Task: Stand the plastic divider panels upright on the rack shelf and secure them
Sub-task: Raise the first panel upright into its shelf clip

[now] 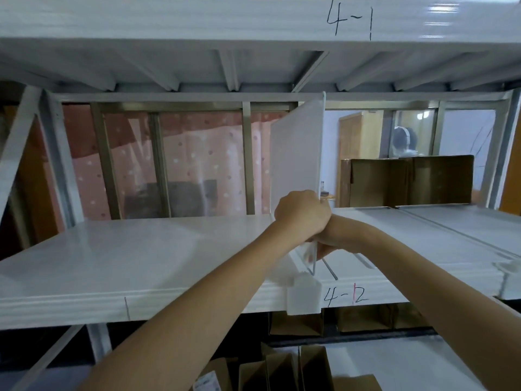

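Observation:
A translucent white plastic divider panel (pixel 296 153) stands upright on the white rack shelf (pixel 141 258), running from the shelf's front edge toward the back and reaching up near the shelf above. Its white clip foot (pixel 304 294) hangs over the shelf's front lip beside the handwritten mark "4-12". My left hand (pixel 301 214) grips the panel's front edge about halfway down. My right hand (pixel 324 248) is lower on the same edge, mostly hidden behind my left wrist, its fingers against the clear lower part of the panel.
The upper shelf (pixel 253 21) marked "4-1" sits close overhead. A brown cardboard box (pixel 406 182) stands at the back right of the shelf. Grooves and seams (pixel 329 268) cross the shelf to the right. More cardboard boxes (pixel 293 368) lie below. A window frame (pixel 160 159) is behind.

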